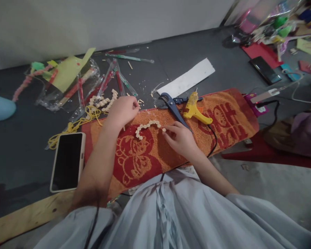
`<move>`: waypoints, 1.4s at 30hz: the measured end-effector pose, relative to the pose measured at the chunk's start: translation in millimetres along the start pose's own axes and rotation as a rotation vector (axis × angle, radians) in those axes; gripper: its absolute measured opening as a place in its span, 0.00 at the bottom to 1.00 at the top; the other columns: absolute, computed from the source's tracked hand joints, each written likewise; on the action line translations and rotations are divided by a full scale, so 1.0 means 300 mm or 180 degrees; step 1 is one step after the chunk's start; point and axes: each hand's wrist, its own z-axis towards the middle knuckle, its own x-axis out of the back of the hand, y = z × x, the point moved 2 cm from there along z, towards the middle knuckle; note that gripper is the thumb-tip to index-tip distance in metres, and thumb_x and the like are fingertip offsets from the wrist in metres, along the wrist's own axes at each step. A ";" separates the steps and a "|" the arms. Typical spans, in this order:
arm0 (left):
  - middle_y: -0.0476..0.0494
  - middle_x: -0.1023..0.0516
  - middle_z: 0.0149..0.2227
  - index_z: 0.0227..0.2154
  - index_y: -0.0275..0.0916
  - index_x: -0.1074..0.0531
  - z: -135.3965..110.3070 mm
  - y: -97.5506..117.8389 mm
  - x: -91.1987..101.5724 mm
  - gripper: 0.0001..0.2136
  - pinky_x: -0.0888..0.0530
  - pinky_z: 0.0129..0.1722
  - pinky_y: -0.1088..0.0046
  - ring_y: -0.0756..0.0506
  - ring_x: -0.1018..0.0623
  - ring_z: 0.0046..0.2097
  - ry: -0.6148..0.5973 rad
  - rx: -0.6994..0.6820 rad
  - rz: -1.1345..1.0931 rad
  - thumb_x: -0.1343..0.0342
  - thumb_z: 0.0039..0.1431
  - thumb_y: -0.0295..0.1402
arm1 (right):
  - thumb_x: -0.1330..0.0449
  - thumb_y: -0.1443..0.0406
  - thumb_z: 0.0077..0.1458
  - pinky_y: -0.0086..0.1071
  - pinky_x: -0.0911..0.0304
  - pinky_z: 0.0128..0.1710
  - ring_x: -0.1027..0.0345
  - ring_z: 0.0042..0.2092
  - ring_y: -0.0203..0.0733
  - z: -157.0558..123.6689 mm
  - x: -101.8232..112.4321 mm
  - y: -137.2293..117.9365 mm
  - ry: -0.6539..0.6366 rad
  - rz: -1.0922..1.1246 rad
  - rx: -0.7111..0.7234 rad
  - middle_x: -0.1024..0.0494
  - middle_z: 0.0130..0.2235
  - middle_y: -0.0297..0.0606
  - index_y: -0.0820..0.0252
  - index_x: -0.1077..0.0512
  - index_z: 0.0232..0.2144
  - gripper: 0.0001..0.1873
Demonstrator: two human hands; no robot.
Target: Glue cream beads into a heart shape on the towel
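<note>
Currently | right grip (180, 139): pinching pale piece (164, 130) | left grip (123, 110): can't tell | towel (168, 160): lettering (229, 112) half-covered

In the middle of the frame, the right hand (180, 140) pinches a small pale piece (164, 130) beside a curved pale chain (146, 126) on an orange towel (166, 159). Left of centre, the left hand (123, 109) is curled above the towel's edge; its grip is hidden. A yellow glue gun (194, 110) and blue cutters (175, 110) lie right of centre, a phone (67, 162) lower left.
</note>
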 end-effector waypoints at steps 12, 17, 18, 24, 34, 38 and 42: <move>0.42 0.21 0.32 0.31 0.40 0.24 0.003 0.023 -0.030 0.08 0.33 0.36 0.68 0.45 0.26 0.33 -0.0367 -0.0354 -0.0241 0.46 0.56 0.35 | 0.42 0.64 0.60 0.38 0.33 0.40 0.28 0.39 0.49 -0.007 -0.063 0.008 0.0218 -0.0399 0.0016 0.21 0.36 0.46 0.61 0.21 0.41 0.11; 0.42 0.21 0.32 0.31 0.40 0.24 0.005 0.018 -0.036 0.09 0.33 0.33 0.69 0.46 0.27 0.33 -0.0396 -0.0374 -0.0202 0.47 0.56 0.37 | 0.36 0.64 0.54 0.35 0.34 0.36 0.29 0.35 0.45 -0.015 -0.043 0.015 0.0237 -0.0001 -0.0215 0.21 0.34 0.41 0.59 0.24 0.38 0.08; 0.42 0.21 0.32 0.31 0.40 0.24 0.005 0.017 -0.037 0.09 0.33 0.33 0.69 0.46 0.27 0.33 -0.0394 -0.0387 -0.0194 0.47 0.56 0.36 | 0.36 0.64 0.54 0.35 0.35 0.35 0.29 0.34 0.44 -0.017 -0.035 0.018 0.0244 0.0034 -0.0261 0.21 0.34 0.40 0.59 0.25 0.37 0.07; 0.42 0.22 0.31 0.29 0.40 0.23 0.004 0.017 -0.038 0.07 0.32 0.36 0.67 0.46 0.27 0.32 -0.0348 -0.0419 -0.0280 0.47 0.55 0.33 | 0.40 0.59 0.58 0.34 0.41 0.31 0.29 0.32 0.45 -0.027 0.028 0.040 0.0300 -0.0446 -0.0230 0.24 0.29 0.39 0.57 0.29 0.26 0.11; 0.43 0.20 0.33 0.31 0.39 0.24 0.003 0.035 -0.036 0.08 0.32 0.34 0.69 0.46 0.25 0.33 -0.0493 -0.0450 -0.0556 0.46 0.57 0.35 | 0.34 0.62 0.51 0.33 0.38 0.32 0.30 0.32 0.42 -0.021 0.022 0.027 0.0056 -0.0043 -0.0241 0.22 0.33 0.37 0.57 0.27 0.35 0.08; 0.43 0.20 0.33 0.31 0.39 0.23 0.000 0.053 -0.041 0.07 0.31 0.36 0.69 0.47 0.24 0.34 -0.0613 -0.0473 -0.0719 0.45 0.56 0.35 | 0.34 0.59 0.53 0.33 0.39 0.32 0.31 0.32 0.42 -0.013 -0.012 0.022 0.0021 -0.0008 -0.0289 0.23 0.32 0.37 0.57 0.28 0.32 0.09; 0.43 0.20 0.34 0.33 0.38 0.22 -0.002 0.071 -0.056 0.08 0.31 0.38 0.68 0.47 0.24 0.35 -0.0732 -0.0499 -0.0923 0.45 0.57 0.35 | 0.36 0.61 0.55 0.32 0.39 0.32 0.30 0.32 0.41 -0.018 -0.040 0.021 0.0189 -0.0019 -0.0268 0.23 0.33 0.37 0.56 0.27 0.34 0.06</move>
